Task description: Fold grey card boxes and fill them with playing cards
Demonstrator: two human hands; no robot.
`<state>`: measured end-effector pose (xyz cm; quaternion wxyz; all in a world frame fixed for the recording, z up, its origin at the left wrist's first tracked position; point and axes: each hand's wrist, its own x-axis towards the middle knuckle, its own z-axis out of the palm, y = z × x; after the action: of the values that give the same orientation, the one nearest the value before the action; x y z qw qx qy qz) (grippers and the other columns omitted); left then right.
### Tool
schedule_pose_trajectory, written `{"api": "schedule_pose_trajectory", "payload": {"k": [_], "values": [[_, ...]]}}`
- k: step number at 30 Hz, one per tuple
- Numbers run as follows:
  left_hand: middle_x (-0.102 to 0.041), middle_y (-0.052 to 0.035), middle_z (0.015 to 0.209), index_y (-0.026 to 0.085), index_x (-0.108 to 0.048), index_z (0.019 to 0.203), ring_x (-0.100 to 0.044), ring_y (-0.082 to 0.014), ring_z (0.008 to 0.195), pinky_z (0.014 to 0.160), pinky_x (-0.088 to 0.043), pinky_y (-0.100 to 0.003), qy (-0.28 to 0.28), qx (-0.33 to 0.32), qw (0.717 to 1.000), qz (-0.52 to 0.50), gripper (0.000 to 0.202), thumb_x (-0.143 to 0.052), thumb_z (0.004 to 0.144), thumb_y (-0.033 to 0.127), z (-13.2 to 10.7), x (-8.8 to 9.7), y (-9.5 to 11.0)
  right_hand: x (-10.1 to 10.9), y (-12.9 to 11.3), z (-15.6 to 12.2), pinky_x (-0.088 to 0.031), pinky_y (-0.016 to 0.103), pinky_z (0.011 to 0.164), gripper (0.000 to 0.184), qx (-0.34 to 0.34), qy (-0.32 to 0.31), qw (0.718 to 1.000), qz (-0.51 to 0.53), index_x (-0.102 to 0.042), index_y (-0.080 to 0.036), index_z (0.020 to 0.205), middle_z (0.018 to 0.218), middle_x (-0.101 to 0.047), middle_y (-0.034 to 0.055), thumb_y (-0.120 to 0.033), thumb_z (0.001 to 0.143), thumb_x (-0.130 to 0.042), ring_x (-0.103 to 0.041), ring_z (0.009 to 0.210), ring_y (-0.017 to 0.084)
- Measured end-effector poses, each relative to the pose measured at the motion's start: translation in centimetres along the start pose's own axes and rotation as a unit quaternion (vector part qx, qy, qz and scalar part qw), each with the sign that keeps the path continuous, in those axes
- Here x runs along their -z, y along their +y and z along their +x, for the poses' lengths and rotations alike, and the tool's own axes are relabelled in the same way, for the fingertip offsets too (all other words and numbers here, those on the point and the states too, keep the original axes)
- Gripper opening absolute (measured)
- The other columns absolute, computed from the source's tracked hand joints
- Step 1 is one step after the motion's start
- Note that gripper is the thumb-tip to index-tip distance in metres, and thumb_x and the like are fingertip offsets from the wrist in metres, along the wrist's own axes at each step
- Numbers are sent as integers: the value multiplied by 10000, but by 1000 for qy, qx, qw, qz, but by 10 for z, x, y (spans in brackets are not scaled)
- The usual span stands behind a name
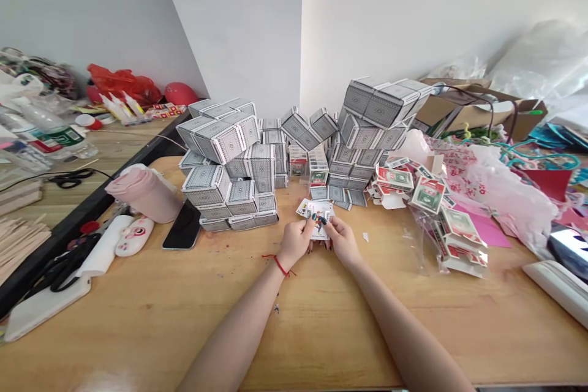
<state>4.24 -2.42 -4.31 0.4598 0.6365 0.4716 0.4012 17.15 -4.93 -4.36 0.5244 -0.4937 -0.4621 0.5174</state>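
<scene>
A playing card (318,228) with a colourful joker figure faces up between my two hands, just above the table's middle. My left hand (297,242) pinches its left side with the thumb on top, and a red string bracelet circles that wrist. On the opposite side my right hand (340,241) grips the same card, thumb on its face. Whether more cards lie under it, I cannot tell. Other loose cards (302,208) show just behind it. Beyond stand stacks of boxes folded from patterned grey cards, one on the left (220,159) and one on the right (367,135).
Opened red-and-green card packs (428,195) and a crinkled plastic bag (487,174) lie at the right. To the left are a black phone (182,226), a pink cloth roll (144,193), a white mouse (134,236) and black-handled scissors (68,179). A wall rises behind the stacks.
</scene>
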Motion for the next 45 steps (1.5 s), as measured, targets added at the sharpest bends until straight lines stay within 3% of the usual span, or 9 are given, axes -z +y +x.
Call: {"api": "schedule_pose_trajectory", "payload": {"k": [5,8,14,17,22,29,34,39,45], "values": [[-560,4,620,145,-549,741,-495,-92,535,501,-369,-193,73,-13,993,-89,249,-543,746,394,5,0,-5,-1,-2,0,-246,219,340,323,-2,-6,1000,0,-442,-205,674,422,-469,-65,-504,751,-537,-371,316,82],[-571,-7,676,139,-553,840,-496,-90,563,522,-384,-192,86,5,989,-120,256,-563,731,371,10,0,-8,-3,-3,-2,-246,217,331,308,-7,-16,1000,-4,-466,-206,742,436,-485,-64,-506,752,-536,-388,310,86],[-470,29,557,137,-546,725,-392,-68,479,432,-306,-176,62,9,992,-107,240,-549,734,376,11,2,-7,-4,-3,-4,-256,221,341,346,-1,22,999,-41,-470,-214,674,388,-440,-59,-542,783,-459,-374,322,96],[-438,40,530,137,-529,682,-373,-63,466,422,-293,-176,45,14,991,-126,236,-555,722,369,12,3,-9,-3,-3,-3,-317,221,405,372,28,53,996,-63,-466,-198,609,480,-479,-32,-538,759,-495,-415,435,104],[-456,38,527,133,-523,642,-391,-65,467,434,-313,-180,33,36,985,-165,189,-571,688,310,13,3,-11,-2,-1,-1,-372,222,465,311,13,47,999,18,-510,-205,816,584,-514,-34,-492,714,-573,-442,503,113],[-597,-11,677,139,-573,954,-519,-98,564,513,-410,-195,47,18,985,-163,257,-552,718,239,10,2,-3,-1,0,1,-427,247,514,329,-15,23,997,68,-528,-198,825,643,-586,-8,-470,669,-627,-513,543,131],[-668,-79,836,131,-597,871,-616,-164,735,624,-471,-249,66,27,983,-167,199,-583,710,248,12,1,-8,-1,-1,1,-442,257,544,309,-15,37,997,64,-560,-189,798,665,-612,-1,-453,661,-641,-546,573,139],[-675,-94,898,128,-616,888,-631,-179,775,660,-486,-275,60,42,981,-180,231,-608,699,261,14,0,-11,-1,-3,0,-456,268,571,282,-1,58,996,63,-566,-185,750,666,-619,7,-436,655,-653,-560,604,147],[-662,-61,798,135,-600,861,-604,-152,706,619,-455,-244,62,14,993,-104,221,-565,740,316,11,-2,-10,0,0,0,-435,252,535,291,-12,71,994,76,-523,-186,734,640,-596,-3,-431,656,-659,-540,570,131]]}}
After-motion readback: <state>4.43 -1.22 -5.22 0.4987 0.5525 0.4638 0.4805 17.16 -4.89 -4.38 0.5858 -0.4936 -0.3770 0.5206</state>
